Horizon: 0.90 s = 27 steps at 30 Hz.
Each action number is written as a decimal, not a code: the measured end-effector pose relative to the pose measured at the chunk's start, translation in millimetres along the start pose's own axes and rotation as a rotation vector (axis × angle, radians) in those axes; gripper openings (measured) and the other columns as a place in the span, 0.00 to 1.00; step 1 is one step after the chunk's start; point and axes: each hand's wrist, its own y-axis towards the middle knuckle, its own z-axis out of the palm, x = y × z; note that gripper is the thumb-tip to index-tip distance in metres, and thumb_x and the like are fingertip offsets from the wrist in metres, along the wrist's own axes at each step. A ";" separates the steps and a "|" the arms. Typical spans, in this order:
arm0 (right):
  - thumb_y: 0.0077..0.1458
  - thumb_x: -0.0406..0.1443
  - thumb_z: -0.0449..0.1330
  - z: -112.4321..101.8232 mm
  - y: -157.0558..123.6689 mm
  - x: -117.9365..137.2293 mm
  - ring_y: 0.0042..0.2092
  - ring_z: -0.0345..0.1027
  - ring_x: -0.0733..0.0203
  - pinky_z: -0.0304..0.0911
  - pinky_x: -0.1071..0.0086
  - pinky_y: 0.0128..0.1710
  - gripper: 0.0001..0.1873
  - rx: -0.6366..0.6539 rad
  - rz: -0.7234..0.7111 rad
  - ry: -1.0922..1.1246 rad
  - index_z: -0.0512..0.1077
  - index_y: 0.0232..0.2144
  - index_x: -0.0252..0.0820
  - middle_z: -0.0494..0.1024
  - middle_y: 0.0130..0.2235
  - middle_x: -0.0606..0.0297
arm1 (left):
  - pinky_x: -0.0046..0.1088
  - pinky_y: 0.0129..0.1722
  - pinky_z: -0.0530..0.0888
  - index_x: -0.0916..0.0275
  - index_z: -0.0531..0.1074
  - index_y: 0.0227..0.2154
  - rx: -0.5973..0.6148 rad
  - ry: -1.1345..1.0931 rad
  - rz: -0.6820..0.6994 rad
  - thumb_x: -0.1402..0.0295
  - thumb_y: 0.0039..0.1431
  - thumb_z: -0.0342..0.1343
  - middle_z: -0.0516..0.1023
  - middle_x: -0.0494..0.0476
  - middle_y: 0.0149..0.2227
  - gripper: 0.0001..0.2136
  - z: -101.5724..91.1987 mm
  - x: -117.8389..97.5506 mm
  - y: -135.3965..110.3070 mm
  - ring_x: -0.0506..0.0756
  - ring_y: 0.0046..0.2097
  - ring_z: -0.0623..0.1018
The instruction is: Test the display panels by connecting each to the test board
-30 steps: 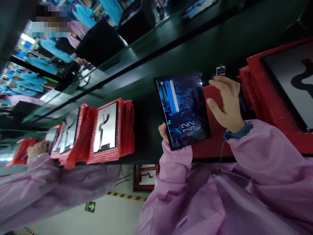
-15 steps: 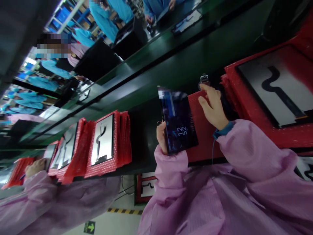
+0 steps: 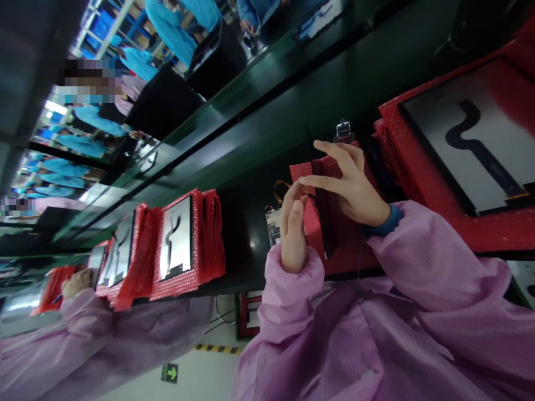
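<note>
My left hand [image 3: 293, 228] is closed at the left side of a thin display panel [image 3: 315, 223], now tilted steeply. Its glossy face looks red, probably from the red mat [image 3: 346, 250] beside it, and its screen content cannot be read. My right hand [image 3: 349, 181] is spread open over the panel's upper part, one fingertip close to my left fingertips. Left of my left hand lies a small pale labelled part [image 3: 273, 225], with a thin orange flex cable [image 3: 282, 189] above it. A small metal-framed device [image 3: 343, 131] stands behind my right hand.
To the right, a large panel with a black flex cable [image 3: 480, 150] rests on red bubble wrap. More wrapped panels [image 3: 178, 236] stand in stacks to the left. A co-worker's hand [image 3: 76, 283] is at the far left. A green ledge [image 3: 234, 145] runs behind the bench.
The display panel, which was facing me with lit digits, has tipped to a steep angle. My right hand has moved left onto its upper part, and the pale part has come into view.
</note>
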 end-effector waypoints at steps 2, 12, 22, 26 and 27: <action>0.67 0.33 0.49 -1.2 1.3 0.4 0.67 0.53 0.49 0.56 0.40 0.66 0.20 -0.005 0.010 -0.008 0.77 0.50 0.59 0.59 0.69 0.71 | 0.42 0.59 0.73 0.57 0.72 0.51 -0.166 0.081 0.044 0.61 0.73 0.43 0.75 0.59 0.55 0.15 -13.8 14.5 -12.0 0.59 0.60 0.74; 0.67 0.36 0.48 0.7 0.6 2.4 0.66 0.55 0.46 0.54 0.35 0.65 0.21 0.041 0.050 -0.009 0.72 0.56 0.59 0.62 0.66 0.71 | 0.46 0.54 0.73 0.62 0.74 0.53 -0.020 0.803 0.131 0.70 0.70 0.45 0.68 0.71 0.59 0.16 -37.2 94.9 -77.3 0.62 0.56 0.72; 0.66 0.34 0.47 3.0 -1.1 2.1 0.65 0.56 0.45 0.54 0.37 0.64 0.22 0.045 0.025 -0.036 0.74 0.54 0.58 0.61 0.67 0.70 | 0.50 0.57 0.72 0.55 0.74 0.54 -0.020 0.843 0.189 0.73 0.68 0.47 0.65 0.67 0.64 0.17 -34.8 98.1 -83.4 0.64 0.59 0.72; 0.67 0.36 0.48 2.8 0.5 2.9 0.65 0.56 0.45 0.55 0.37 0.63 0.20 0.051 0.055 -0.018 0.74 0.53 0.58 0.63 0.65 0.69 | 0.50 0.57 0.73 0.55 0.74 0.54 -0.056 0.859 0.223 0.75 0.67 0.47 0.66 0.67 0.64 0.18 -31.6 95.0 -83.3 0.65 0.61 0.70; 0.67 0.37 0.47 2.0 0.5 2.5 0.64 0.57 0.46 0.56 0.38 0.63 0.20 0.038 0.041 -0.017 0.74 0.53 0.58 0.64 0.64 0.67 | 0.50 0.57 0.73 0.56 0.74 0.54 -0.067 0.857 0.228 0.73 0.67 0.47 0.66 0.67 0.64 0.17 -31.4 94.0 -83.4 0.65 0.61 0.70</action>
